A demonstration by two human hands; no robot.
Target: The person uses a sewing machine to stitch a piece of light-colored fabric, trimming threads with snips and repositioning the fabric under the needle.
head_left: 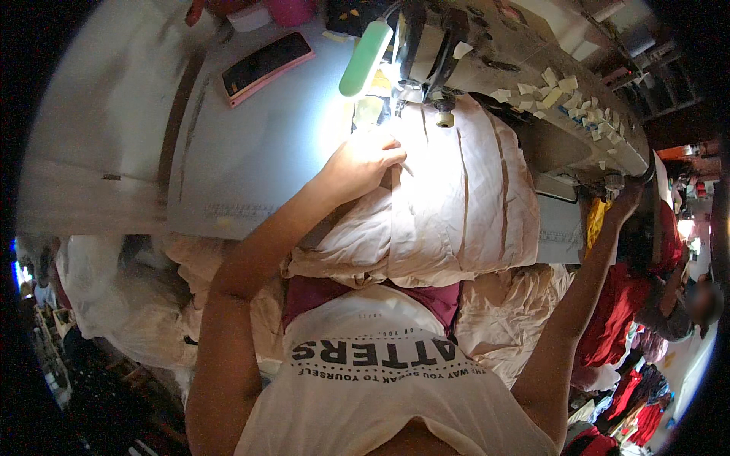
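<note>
A sewing machine (585, 125) stands across the far side of the table. Its presser foot and needle area (401, 106) is brightly lit. Cream cloth (433, 220) with long seams lies under it and bunches toward me. My left hand (366, 161) is closed on the cloth's left edge, just in front of the needle; glare washes out its fingertips. Far to the right, my right hand (628, 196) is at the handwheel (649, 166) on the machine's end, its fingers curled against it and partly hidden.
A green lamp (366, 59) hangs left of the needle. A phone (268, 67) with a pink edge lies on the pale tabletop (228, 167). Paper scraps (559, 91) stick to the machine. More cream cloth (513, 304) hangs below the table; red garments (612, 315) lie right, near another person (673, 304).
</note>
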